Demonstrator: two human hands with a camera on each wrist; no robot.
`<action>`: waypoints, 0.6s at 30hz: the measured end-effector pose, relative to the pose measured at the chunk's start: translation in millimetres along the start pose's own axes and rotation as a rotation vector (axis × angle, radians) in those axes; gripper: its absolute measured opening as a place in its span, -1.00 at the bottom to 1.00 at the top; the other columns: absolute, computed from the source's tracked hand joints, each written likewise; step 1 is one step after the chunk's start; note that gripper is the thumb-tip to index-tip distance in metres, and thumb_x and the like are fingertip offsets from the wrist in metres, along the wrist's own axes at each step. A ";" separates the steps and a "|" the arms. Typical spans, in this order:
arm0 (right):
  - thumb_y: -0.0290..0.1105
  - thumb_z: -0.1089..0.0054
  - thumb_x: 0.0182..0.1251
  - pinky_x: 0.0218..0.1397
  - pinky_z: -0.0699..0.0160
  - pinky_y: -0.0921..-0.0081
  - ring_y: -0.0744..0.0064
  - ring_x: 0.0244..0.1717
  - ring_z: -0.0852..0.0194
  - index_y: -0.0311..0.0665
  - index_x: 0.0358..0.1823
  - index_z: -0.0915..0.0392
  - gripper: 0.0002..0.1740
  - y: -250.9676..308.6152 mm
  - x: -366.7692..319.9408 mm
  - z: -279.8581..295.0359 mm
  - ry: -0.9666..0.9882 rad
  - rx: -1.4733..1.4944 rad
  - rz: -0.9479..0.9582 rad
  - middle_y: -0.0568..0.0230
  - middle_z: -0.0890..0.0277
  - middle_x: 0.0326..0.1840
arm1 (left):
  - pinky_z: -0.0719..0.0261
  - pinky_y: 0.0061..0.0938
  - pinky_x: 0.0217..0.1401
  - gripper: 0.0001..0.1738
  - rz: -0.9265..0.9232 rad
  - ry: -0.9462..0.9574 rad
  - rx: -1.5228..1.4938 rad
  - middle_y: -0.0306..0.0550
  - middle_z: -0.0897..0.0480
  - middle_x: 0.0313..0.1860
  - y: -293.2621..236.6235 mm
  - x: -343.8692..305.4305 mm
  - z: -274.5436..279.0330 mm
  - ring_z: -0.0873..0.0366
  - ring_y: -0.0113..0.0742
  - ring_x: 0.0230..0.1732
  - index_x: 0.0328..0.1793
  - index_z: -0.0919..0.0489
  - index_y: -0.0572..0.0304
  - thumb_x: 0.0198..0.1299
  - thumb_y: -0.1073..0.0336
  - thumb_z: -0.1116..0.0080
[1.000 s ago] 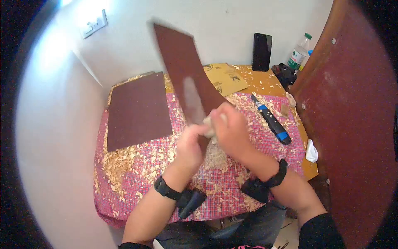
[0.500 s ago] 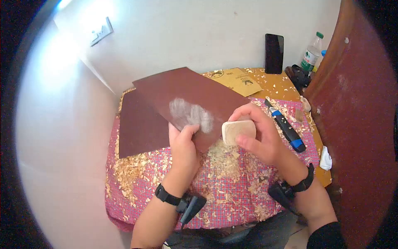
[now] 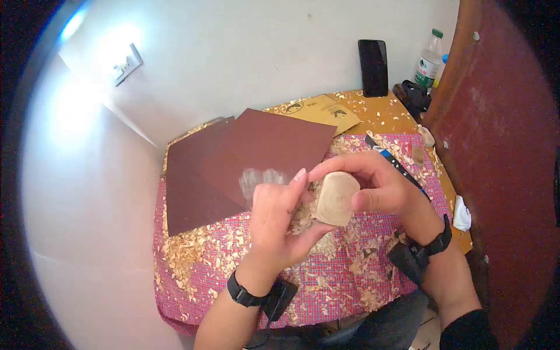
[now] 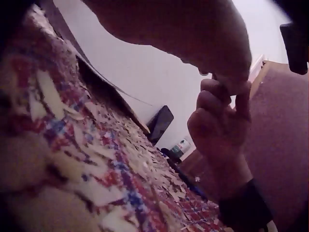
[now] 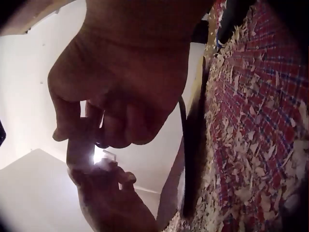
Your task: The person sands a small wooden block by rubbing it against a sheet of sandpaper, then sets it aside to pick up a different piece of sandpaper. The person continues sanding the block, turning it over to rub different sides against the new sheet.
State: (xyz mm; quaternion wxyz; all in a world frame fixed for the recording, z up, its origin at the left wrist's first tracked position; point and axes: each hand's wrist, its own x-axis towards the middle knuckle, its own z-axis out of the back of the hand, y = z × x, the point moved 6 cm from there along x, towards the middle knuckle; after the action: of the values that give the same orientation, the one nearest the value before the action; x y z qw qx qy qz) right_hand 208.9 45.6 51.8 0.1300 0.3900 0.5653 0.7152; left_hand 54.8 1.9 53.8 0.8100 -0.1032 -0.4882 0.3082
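Observation:
In the head view my right hand (image 3: 373,185) grips a pale rounded wooden piece (image 3: 337,198) above the table, thumb on its flat face and fingers over its top. My left hand (image 3: 290,211) cups the same piece from the left, with fingers along its side and the thumb under its lower edge. A dark red sandpaper sheet (image 3: 265,146) with a whitish worn patch lies flat behind my hands, overlapping a second sheet (image 3: 189,186). The right wrist view shows my right hand's fingers (image 5: 96,121) curled from below. The wooden piece is hidden in both wrist views.
A red checked cloth (image 3: 198,274) strewn with wood shavings covers the table. A blue-black utility knife (image 3: 392,158) lies behind my right hand. Yellow sheets (image 3: 319,108), a phone (image 3: 373,67) and a bottle (image 3: 429,58) sit at the back. A brown door (image 3: 501,151) stands at the right.
My left hand lowered the sandpaper sheet flat onto the table, let it go and came to the wooden piece. My right hand turned the piece so its round face shows.

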 end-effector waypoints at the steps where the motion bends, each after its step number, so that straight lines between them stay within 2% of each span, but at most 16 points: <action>1: -0.10 -0.43 0.16 0.00 -0.49 0.60 0.57 -0.02 -0.50 -0.29 0.22 -0.37 -0.31 0.8 -1.3 -2.6 -0.006 0.002 -0.003 0.32 -0.53 -0.02 | -0.35 -0.26 -0.13 -0.21 -0.046 -0.026 0.046 -0.10 -0.63 -0.18 -2.9 0.8 1.3 -0.50 -0.14 -0.24 0.29 -0.46 0.28 -0.12 0.20 -0.48; 3: -0.04 -0.44 0.15 0.03 -0.49 0.58 0.56 -0.01 -0.50 -0.31 0.22 -0.40 -0.28 0.5 -1.6 -6.9 -0.071 0.208 -0.069 0.31 -0.54 -0.01 | -0.36 -0.30 -0.21 -0.19 -0.091 -0.054 0.091 -0.11 -0.63 -0.21 -4.7 2.4 2.8 -0.52 -0.16 -0.29 0.25 -0.49 0.26 -0.20 0.18 -0.53; 5: -0.03 -0.44 0.14 0.04 -0.49 0.57 0.55 0.01 -0.50 -0.32 0.22 -0.41 -0.27 -6.4 -1.8 -4.5 -0.066 0.236 -0.043 0.30 -0.54 0.00 | -0.37 -0.33 -0.25 -0.26 -0.210 -0.083 0.105 -0.17 -0.65 -0.29 -10.7 0.7 5.0 -0.53 -0.20 -0.35 0.15 -0.56 0.23 -0.26 0.20 -0.55; 9: -0.02 -0.46 0.12 0.07 -0.50 0.55 0.53 0.04 -0.51 -0.35 0.21 -0.44 -0.25 -3.1 -2.1 -5.4 -0.056 0.240 -0.038 0.27 -0.54 0.03 | -0.37 -0.32 -0.25 -0.26 -0.238 -0.126 0.059 -0.19 -0.66 -0.29 -10.9 -0.8 6.7 -0.55 -0.23 -0.36 0.13 -0.56 0.16 -0.30 0.23 -0.58; 14: -0.02 -0.48 0.09 0.04 -0.52 0.56 0.52 0.01 -0.53 -0.36 0.21 -0.44 -0.23 -2.8 -3.7 -9.2 -0.055 0.294 -0.059 0.28 -0.56 -0.02 | -0.37 -0.34 -0.24 -0.24 -0.204 -0.030 0.028 -0.20 -0.69 -0.24 -16.6 5.4 8.5 -0.58 -0.22 -0.29 0.14 -0.49 0.02 -0.29 0.17 -0.59; 18: -0.02 -0.49 0.08 -0.01 -0.54 0.57 0.54 -0.04 -0.55 -0.37 0.19 -0.45 -0.24 -5.2 -4.0 -11.2 -0.062 0.330 -0.087 0.30 -0.56 -0.06 | -0.38 -0.35 -0.23 -0.23 -0.206 -0.053 0.033 -0.19 -0.70 -0.16 -13.0 3.0 8.4 -0.59 -0.22 -0.26 0.14 -0.46 0.00 -0.28 0.15 -0.59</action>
State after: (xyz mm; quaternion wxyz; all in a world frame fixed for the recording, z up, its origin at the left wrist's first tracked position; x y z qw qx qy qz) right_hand 202.3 36.9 44.8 0.1123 0.4031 0.6870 0.5941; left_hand 53.8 -7.7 66.3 0.8258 -0.0310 -0.5122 0.2340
